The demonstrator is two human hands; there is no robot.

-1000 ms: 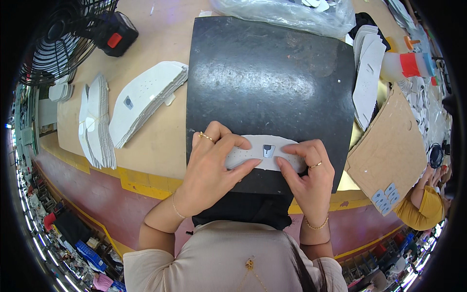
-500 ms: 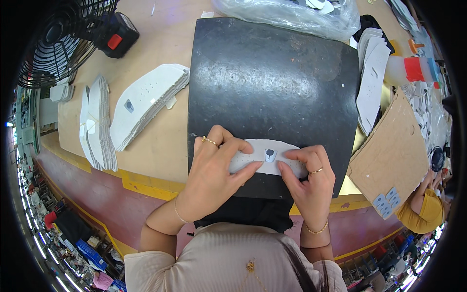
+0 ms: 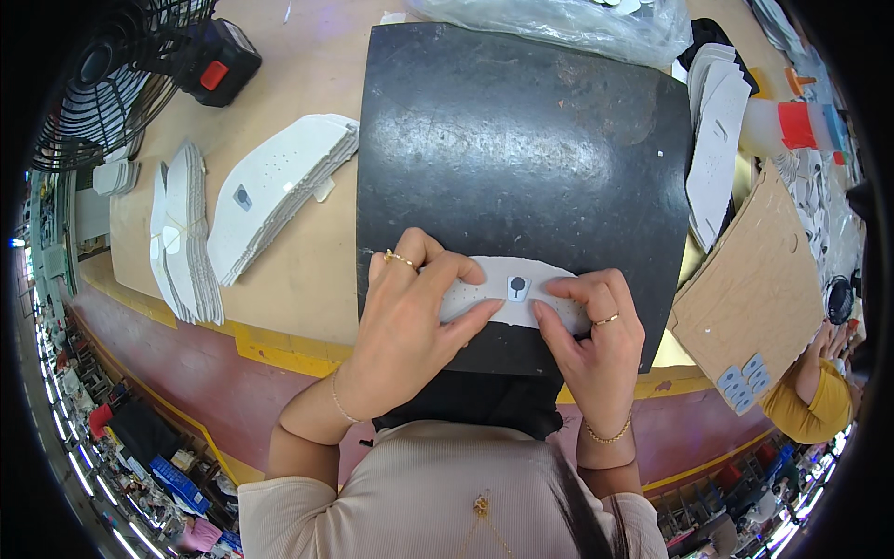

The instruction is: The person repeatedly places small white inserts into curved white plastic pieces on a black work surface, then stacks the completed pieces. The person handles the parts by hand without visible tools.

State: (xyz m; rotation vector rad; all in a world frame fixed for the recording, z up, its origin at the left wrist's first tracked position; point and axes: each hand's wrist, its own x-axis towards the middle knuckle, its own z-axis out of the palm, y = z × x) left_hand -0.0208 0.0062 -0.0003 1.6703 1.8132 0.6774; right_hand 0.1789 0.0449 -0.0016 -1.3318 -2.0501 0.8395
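A white, curved, perforated shoe-upper piece (image 3: 518, 315) lies near the front edge of a black mat (image 3: 521, 140). In its middle sits a small pale-blue patch (image 3: 518, 288) with a dark rounded mark. My left hand (image 3: 396, 326) is closed on the left part of the piece, index finger at the upper side and thumb at the lower. Likewise my right hand (image 3: 601, 340) pinches the right part, its thumb and index tip close to the patch. Both ends of the piece are partly hidden under my fingers.
Left of the mat lie a stack of similar white pieces (image 3: 279, 177) and a tied bundle (image 3: 193, 242). A fan (image 3: 98, 70) stands at far left. On the right are more white pieces (image 3: 717, 140) and a brown board (image 3: 754, 289) bearing several blue patches (image 3: 743, 382). A plastic bag (image 3: 577, 33) lies behind.
The view has shifted slightly, so the mat and table sit a little higher in the picture. Both hands keep nearly the same grip on the white piece.
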